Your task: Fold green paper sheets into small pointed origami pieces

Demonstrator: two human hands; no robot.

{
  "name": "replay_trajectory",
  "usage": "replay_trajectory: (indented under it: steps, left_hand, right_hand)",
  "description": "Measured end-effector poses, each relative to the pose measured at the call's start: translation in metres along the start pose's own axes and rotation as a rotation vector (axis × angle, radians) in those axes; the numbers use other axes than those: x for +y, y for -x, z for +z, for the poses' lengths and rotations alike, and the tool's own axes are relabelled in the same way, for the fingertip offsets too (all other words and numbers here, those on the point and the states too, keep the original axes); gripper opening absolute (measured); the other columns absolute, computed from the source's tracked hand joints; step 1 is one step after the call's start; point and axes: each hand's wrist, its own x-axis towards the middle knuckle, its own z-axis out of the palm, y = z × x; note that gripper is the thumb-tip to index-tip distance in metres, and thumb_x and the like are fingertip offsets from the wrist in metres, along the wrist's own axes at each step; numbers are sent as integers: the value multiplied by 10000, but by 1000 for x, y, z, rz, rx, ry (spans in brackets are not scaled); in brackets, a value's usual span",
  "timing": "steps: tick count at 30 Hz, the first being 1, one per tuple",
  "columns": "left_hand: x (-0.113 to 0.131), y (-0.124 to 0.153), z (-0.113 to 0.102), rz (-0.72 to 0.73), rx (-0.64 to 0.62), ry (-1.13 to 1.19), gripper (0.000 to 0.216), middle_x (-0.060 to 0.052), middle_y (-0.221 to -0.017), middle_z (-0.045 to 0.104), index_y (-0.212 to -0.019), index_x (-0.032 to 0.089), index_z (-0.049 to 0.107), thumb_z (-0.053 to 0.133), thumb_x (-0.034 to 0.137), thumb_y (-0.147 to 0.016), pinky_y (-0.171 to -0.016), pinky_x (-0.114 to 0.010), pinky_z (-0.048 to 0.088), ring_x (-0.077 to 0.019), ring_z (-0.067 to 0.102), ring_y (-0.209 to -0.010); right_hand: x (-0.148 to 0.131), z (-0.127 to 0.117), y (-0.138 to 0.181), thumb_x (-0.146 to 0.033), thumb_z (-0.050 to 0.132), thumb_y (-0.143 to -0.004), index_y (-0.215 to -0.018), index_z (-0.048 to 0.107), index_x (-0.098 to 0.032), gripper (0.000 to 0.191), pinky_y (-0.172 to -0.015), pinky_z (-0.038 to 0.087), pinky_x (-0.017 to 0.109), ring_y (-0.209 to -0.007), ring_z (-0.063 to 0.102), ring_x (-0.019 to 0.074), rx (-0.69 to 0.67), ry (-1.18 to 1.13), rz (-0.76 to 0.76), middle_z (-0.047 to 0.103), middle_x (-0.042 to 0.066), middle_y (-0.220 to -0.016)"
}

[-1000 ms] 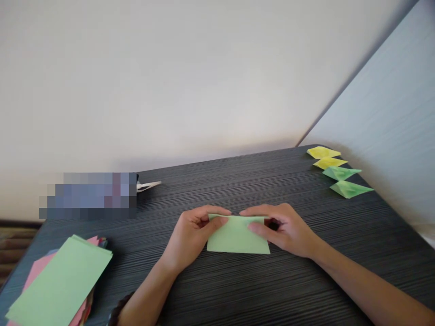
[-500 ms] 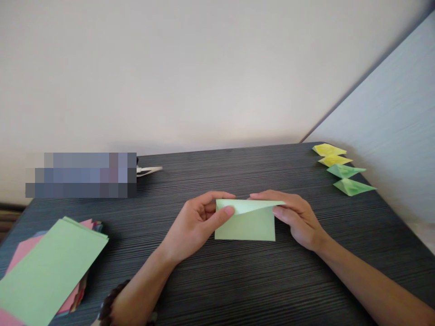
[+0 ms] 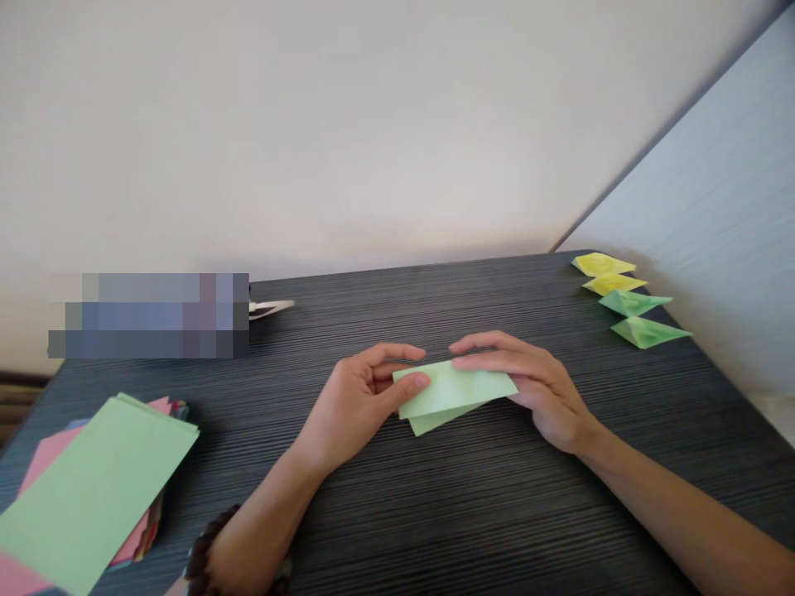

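A light green folded paper sheet (image 3: 456, 393) sits near the middle of the dark, wood-grained bench (image 3: 435, 513), held between both hands just above the surface. It is folded over itself: an upper layer lies slanted across a lower one, whose corner pokes out underneath on the near side.

The left hand (image 3: 357, 401) grips the left end of the sheet, with the thumb pressed on top at the edge and the curled fingers behind it. The right hand (image 3: 534, 385) holds the right end. Its fingers stretch almost straight along the far edge of the upper layer, and the thumb is hidden below the paper. A dark beaded bracelet (image 3: 204, 555) circles the left wrist at the lower edge of the view.

At the near left corner of the bench lies a stack of coloured paper sheets (image 3: 93, 488), with a green sheet on top and pink ones showing below. Well away at the far right corner, four folded paper shapes lie in a row beside a pale grey wall panel (image 3: 714, 207): two yellow ones (image 3: 602, 265) furthest away, then two green ones (image 3: 649, 332). A small white object (image 3: 270, 308) rests at the far edge of the bench, next to a blurred patch.
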Motion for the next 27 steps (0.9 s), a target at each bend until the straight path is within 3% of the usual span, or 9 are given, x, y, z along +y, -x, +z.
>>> replay_trajectory:
  steps: [3, 5, 8, 14, 18, 27]
  left_hand:
    - [-1, 0, 2, 49, 33, 15, 294, -26, -878, 731, -986, 164, 614, 714, 310, -752, -611, -158, 488, -99, 653, -707]
    - [-1, 0, 3, 73, 51, 16, 282, -24, -888, 729, -953, 160, 619, 730, 298, -734, -636, -158, 495, -103, 657, -745]
    - [0, 0, 3, 91, 65, 5, 286, -19, -892, 724, -937, 157, 623, 747, 287, -715, -670, -160, 502, -112, 658, -794]
    - [2, 1, 4, 78, 64, -34, 247, -2, -817, 722, -946, 159, 648, 700, 314, -761, -614, -144, 493, -92, 643, -700]
    - [4, 2, 5, 63, 77, -98, 262, -6, -778, 722, -952, 157, 677, 630, 375, -814, -578, -146, 490, -92, 630, -656]
    - [1, 1, 3, 58, 72, -60, 268, -19, -793, 727, -960, 149, 659, 672, 348, -781, -617, -188, 517, -118, 648, -678]
  right_hand:
    - [0, 0, 0, -544, 333, -906, -1150, 641, -253, 489, -925, 424, 412, -1109, 536, 269, 15, -163, 83, 602, 66, -1201]
    - [-1, 3, 0, -577, 415, -874, -1187, 599, -271, 475, -893, 461, 395, -1070, 565, 255, 46, -203, 162, 622, 61, -1162]
    - [-4, 10, -1, -386, 639, -812, -1215, 529, -308, 425, -740, 530, 289, -877, 627, 169, 90, -194, 302, 646, 22, -1052]
    - [-5, 14, -2, -266, 688, -783, -1101, 568, -289, 340, -537, 542, 183, -585, 604, 81, 138, -233, 396, 600, -54, -720]
    - [-4, 13, -2, -257, 699, -772, -1093, 571, -272, 346, -503, 544, 177, -529, 598, 68, 158, -221, 396, 594, -58, -719]
    - [-8, 11, -4, -253, 698, -772, -1089, 564, -243, 345, -479, 531, 191, -496, 599, 71, 157, -218, 372, 596, -54, -722]
